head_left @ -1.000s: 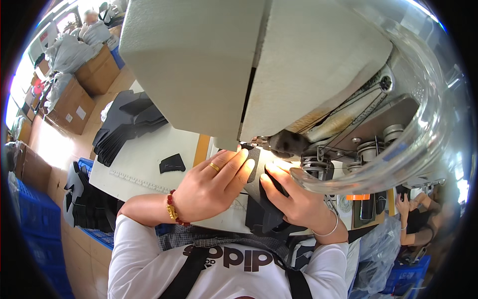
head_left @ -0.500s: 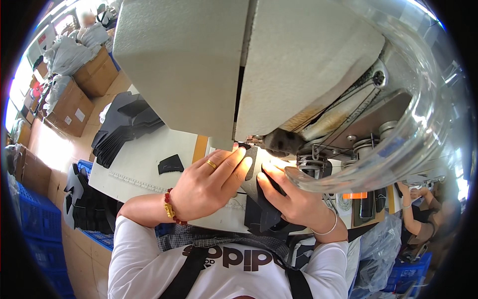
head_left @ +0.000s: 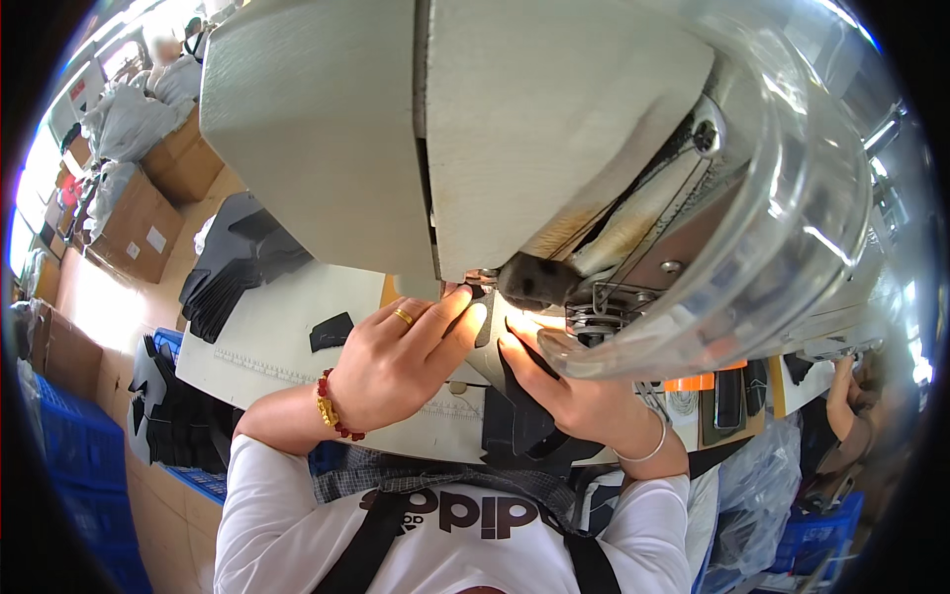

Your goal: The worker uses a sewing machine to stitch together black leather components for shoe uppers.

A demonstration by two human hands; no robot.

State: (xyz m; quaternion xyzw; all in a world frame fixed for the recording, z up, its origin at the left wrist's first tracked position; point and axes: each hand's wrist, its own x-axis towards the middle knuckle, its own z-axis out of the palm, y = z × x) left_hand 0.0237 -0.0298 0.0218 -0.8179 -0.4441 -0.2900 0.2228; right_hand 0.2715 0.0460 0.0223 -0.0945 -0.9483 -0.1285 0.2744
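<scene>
A sewing machine head (head_left: 327, 148) looms over both hands, its lit stitching area just beyond my fingertips. My left hand (head_left: 396, 361), with a ring and a red beaded bracelet, has its thumb and forefinger closed on the edge of a dark fabric piece (head_left: 517, 421) beside the presser area. My right hand (head_left: 589, 401), wearing a bangle, holds the same piece from the right, with fingers partly hidden by the clear guard (head_left: 643, 361). The piece hangs toward me over the table's near edge. The needle is hidden. A small dark cut piece (head_left: 332, 332) lies left of my left hand.
On the white table (head_left: 247, 342), a stack of dark cut pieces (head_left: 237, 262) stands at the far left. More pieces (head_left: 183, 411) fill a blue crate beside it. A phone (head_left: 729, 401) and an orange object (head_left: 690, 382) lie right. Cardboard boxes (head_left: 134, 228) stand farther off; another person (head_left: 841, 421) is at right.
The machine head appears shifted left and slightly up in view, as the view has turned a little. Both hands stay at the dark fabric, moving only slightly left in the picture.
</scene>
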